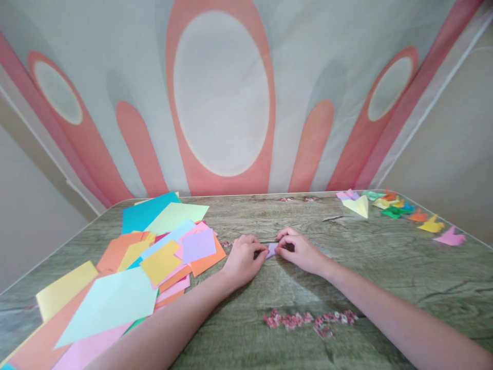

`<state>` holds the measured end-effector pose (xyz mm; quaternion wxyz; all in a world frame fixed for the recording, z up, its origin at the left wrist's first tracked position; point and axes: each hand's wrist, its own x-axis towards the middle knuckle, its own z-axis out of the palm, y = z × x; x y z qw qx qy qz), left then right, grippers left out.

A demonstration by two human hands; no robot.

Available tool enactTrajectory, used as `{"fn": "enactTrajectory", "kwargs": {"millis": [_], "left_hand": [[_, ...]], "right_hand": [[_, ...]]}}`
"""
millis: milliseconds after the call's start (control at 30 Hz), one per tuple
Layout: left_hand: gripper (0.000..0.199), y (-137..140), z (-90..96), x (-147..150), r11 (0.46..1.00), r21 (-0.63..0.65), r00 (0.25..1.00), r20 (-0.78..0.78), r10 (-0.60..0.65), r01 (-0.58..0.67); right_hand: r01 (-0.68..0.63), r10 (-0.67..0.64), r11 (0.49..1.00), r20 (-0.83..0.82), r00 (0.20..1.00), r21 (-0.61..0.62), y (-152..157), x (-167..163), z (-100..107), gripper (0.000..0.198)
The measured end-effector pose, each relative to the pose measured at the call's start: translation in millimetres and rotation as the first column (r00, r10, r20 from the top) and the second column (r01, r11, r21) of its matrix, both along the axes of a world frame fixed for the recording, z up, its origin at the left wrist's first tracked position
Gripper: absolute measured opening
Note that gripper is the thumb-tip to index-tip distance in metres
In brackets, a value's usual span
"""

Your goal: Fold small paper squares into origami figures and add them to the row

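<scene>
A small folded piece of purple paper [271, 250] lies at the middle of the table between my two hands. My left hand [245, 259] pinches its left edge, thumb and fingers pressed together. From the other side my right hand [298, 250] grips the right edge with closed fingertips. Much of the paper is hidden behind the fingers, so its exact folds cannot be made out. Close to my left hand, a flat purple square [199, 245] rests on top of a loose pile of coloured paper.
Left of my arms spread overlapping coloured sheets, including a pale mint one [111, 303] and a teal one [148, 216]. Folded paper figures, such as a pink bird [450, 237] and a yellow paper plane [358, 206], line the far right. A printed cloth [287, 31] hangs behind the wood-patterned table [239, 329].
</scene>
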<state>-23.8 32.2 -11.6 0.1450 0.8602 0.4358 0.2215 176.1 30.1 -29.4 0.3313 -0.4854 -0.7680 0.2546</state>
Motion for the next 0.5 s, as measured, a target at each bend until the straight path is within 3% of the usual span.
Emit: {"fn": "enactTrajectory", "kwargs": {"millis": [500], "left_hand": [[0.014, -3.8, 0.1, 5.5, 0.996, -0.015, 0.996, -0.008, 0.087, -0.087]], "right_hand": [[0.005, -0.006, 1.000, 0.025, 1.000, 0.017, -0.6, -3.1, 1.7, 0.008]]}}
